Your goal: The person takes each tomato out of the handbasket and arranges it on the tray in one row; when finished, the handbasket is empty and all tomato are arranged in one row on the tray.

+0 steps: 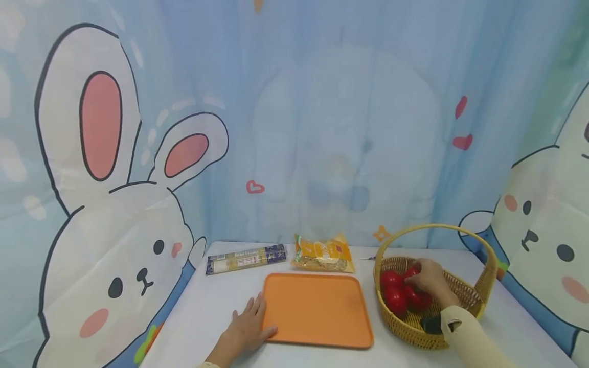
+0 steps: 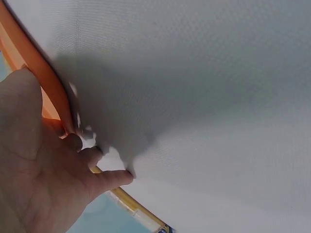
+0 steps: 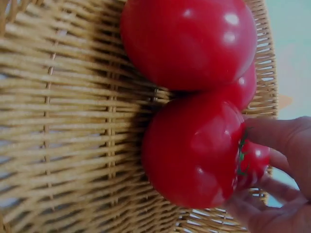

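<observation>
An orange tray lies on the white table, and my left hand rests at its left edge with fingers spread. In the left wrist view, that hand has its thumb at the tray rim. On the right, my right hand reaches into a wicker basket and grips one of several red tomatoes. The right wrist view has thumb and fingers around a tomato at its green stem end, with other tomatoes against it.
At the back lie a long clear packet with dark blue ends and a yellow bag. A dark green item, its kind unclear, sits in the basket. The basket's tall handle arches over it. A rabbit-print curtain hangs behind.
</observation>
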Demonstrator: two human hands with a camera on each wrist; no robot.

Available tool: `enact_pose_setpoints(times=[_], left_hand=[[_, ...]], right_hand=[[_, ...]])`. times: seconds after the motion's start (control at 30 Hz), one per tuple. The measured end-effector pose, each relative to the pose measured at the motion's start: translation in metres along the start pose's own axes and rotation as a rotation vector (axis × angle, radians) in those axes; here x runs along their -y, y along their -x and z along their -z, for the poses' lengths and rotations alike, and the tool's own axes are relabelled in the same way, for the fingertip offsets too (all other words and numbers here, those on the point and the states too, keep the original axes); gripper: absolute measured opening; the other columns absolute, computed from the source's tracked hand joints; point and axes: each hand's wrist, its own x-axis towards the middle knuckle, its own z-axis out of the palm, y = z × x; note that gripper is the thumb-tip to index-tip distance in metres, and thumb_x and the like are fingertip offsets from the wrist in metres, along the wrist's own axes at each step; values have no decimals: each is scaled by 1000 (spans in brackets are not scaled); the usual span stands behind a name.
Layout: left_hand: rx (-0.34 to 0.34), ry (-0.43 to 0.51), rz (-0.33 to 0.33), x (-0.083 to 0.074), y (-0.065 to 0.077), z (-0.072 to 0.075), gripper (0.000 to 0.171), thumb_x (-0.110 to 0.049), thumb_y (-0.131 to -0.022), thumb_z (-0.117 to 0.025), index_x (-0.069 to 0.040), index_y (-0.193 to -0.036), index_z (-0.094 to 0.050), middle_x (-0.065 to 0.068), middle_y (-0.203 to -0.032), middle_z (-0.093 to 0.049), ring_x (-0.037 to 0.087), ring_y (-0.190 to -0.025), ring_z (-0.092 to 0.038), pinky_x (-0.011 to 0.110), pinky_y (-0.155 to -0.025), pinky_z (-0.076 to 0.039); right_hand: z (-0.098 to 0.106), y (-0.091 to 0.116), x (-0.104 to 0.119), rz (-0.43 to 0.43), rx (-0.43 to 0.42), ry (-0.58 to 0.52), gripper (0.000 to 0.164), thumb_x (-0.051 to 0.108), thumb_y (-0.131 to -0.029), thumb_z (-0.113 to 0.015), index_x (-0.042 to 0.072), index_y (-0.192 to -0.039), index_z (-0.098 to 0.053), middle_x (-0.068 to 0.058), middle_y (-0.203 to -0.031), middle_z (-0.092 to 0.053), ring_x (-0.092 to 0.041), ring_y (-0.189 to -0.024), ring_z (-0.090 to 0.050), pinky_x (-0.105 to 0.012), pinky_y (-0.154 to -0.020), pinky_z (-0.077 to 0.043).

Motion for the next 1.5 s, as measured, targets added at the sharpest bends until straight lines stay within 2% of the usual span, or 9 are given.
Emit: enact_pose_setpoints(times=[0.17,0.4,0.67,0.87,1.03,1.17,1.27,1.5], left_hand=[[9,-9,25,-8,4,1,83,-54,-107,-61,4,-162,-40,24,-173,-32,49,-156,-35,82,-112,-35],[16,-9,33,-7,4,2,82,-53,-107,-61,4,-163,-39,24,-174,-31,49,-157,-34,82,-113,-34],[-5,-12,14,-1,4,-3,86,-57,-107,-58,4,-164,-38,23,-174,-31,48,-157,-34,82,-114,-33],[-13,9,10,9,0,-13,94,-68,-108,-46,3,-166,-31,22,-176,-26,46,-160,-29,80,-117,-30],[-32,42,-13,10,1,-16,95,-70,-108,-44,4,-167,-30,23,-176,-26,47,-160,-28,83,-117,-27],[-22,46,-16,6,5,-10,92,-64,-108,-51,4,-167,-31,22,-176,-27,47,-160,-28,84,-116,-25],[-19,60,-13,4,8,-7,91,-63,-108,-53,3,-167,-31,22,-176,-27,46,-161,-28,87,-116,-20],[-59,93,-24,17,2,-22,99,-75,-105,-41,0,-169,-28,19,-177,-24,45,-162,-23,91,-113,-15]], right_hand=[[-1,5,-3,-50,-50,-14,52,8,-81,-88,-22,-111,-59,-35,-100,-63,-48,-93,-62,-56,-75,-57],[0,12,-4,-133,-38,11,67,13,-88,-85,-30,-126,-50,-46,-116,-60,-57,-106,-63,-62,-87,-59],[-1,16,-2,-171,-6,-16,62,12,-92,-82,-31,-124,-51,-44,-107,-63,-52,-97,-68,-57,-81,-62],[-3,17,-5,-173,-22,-46,63,13,-92,-83,-32,-123,-51,-44,-108,-63,-52,-95,-70,-59,-83,-62],[2,20,-7,-169,-52,-57,64,16,-91,-84,-30,-124,-53,-45,-112,-63,-56,-101,-65,-64,-88,-59],[5,20,-6,-168,-54,-71,64,18,-92,-84,-29,-125,-53,-43,-111,-63,-56,-103,-63,-63,-86,-59],[8,19,-1,-171,-46,-94,66,20,-93,-83,-27,-128,-52,-42,-113,-63,-55,-104,-64,-62,-86,-60],[15,21,20,-147,-40,-103,79,28,-95,-84,-24,-141,-46,-47,-134,-54,-61,-121,-56,-67,-98,-55]])
